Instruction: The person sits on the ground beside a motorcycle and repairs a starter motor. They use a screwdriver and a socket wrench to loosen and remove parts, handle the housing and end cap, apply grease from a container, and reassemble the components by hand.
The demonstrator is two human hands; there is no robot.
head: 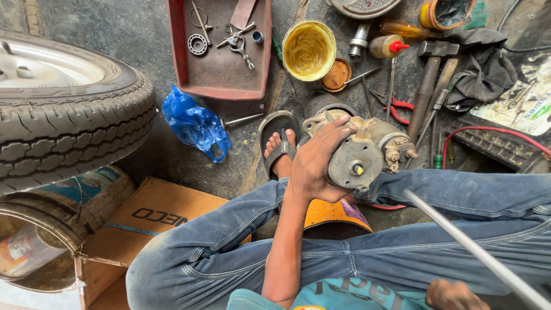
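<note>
Cardboard box (152, 221), brown with dark print, lower left, partly under the knee. Blue plastic bag (194, 125), crumpled, left of centre. Yellow tin (309, 50), round and open, top centre; its lid (336, 75) just beside. Small bottle (383, 46) with red cap, upper right. Printed paper (525, 103), right edge.

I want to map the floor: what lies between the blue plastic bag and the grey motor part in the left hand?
In the head view, between the blue plastic bag and the grey motor part gripped by the left hand, lies the person's sandalled foot, plus a small metal tool.
</note>
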